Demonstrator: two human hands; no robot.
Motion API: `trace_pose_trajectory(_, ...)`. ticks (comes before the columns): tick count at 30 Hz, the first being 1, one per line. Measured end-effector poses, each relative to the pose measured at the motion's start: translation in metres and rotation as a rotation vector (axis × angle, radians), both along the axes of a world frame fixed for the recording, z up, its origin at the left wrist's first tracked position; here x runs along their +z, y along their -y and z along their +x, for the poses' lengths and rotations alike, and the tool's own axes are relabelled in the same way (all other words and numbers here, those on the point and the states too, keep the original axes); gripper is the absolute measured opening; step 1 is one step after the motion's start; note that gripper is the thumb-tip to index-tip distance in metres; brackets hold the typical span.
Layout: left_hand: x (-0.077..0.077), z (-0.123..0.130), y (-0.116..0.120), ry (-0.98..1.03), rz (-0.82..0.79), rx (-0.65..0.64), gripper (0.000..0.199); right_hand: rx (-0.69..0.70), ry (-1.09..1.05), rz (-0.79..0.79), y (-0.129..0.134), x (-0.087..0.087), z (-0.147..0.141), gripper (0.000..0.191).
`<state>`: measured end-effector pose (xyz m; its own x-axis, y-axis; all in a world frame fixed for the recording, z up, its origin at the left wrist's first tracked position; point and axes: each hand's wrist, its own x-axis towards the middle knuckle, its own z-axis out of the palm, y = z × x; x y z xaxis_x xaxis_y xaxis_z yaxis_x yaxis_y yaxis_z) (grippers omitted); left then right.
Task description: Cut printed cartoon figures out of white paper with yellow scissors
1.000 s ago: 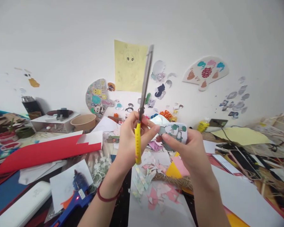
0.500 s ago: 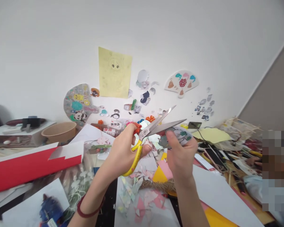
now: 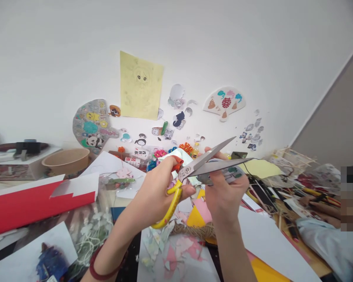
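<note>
Since half a second ago: scissor blades swung wider and lower, tips now further right; printed cutout tucked deeper behind the lower blade; view drifted slightly left.

Head view, single entry.

Item 1: left hand, red cord bracelet on the wrist. Fingers curled through the handle loops of the yellow-handled steel scissors, thumb in the upper red-lined loop. Blades parted in a narrow V, pointing right and slightly far.

Item 2: right hand, just right of the left. Thumb and fingertips pinch the small white paper cutout printed with green and grey shapes, held above the table at centre. Lower blade crosses in front of the cutout's top edge; whether steel touches paper cannot be told.

Item 3: pile of pastel paper offcuts, on a white sheet near, below both hands.

Item 4: coil of brown jute twine, just far of the offcuts.

Item 5: red card sheet with white backing, left.

Item 6: round kraft paper bowl, far left.

Item 7: pale yellow sketch sheet, on the white wall, with stickers and a fan-shaped paper decoration to its right.

Item 8: another person's pale blue sleeve, near right edge, well apart from both hands.
</note>
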<state>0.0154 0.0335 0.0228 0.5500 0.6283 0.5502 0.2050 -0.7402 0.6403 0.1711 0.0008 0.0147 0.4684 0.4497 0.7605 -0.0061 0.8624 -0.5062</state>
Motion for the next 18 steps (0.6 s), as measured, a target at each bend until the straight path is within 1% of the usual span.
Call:
trace_pose_trajectory(5, -0.0008, -0.0013, 0.0022, 0.020, 0.027, -0.018, 0.025, 0.014, -0.041, -0.022, 0.0008, 0.0010, -0.0027, 0.027)
trace_pose_trajectory(10, 0.0018, -0.0017, 0.0052, -0.001, 0.009, 0.009, 0.028, -0.058, -0.020, -0.023, 0.0019, 0.0005, -0.0039, 0.028)
trace_pose_trajectory(12, 0.0033, -0.0015, 0.0066, -0.020, -0.005, 0.025, 0.030, -0.066, -0.025, -0.031, 0.0023, 0.0006, -0.0048, 0.029)
trace_pose_trajectory(18, 0.0044, 0.0000, 0.0090, -0.024, -0.038, 0.035, 0.033, -0.061, -0.061, -0.022, 0.0017, 0.0009, -0.0071, 0.025)
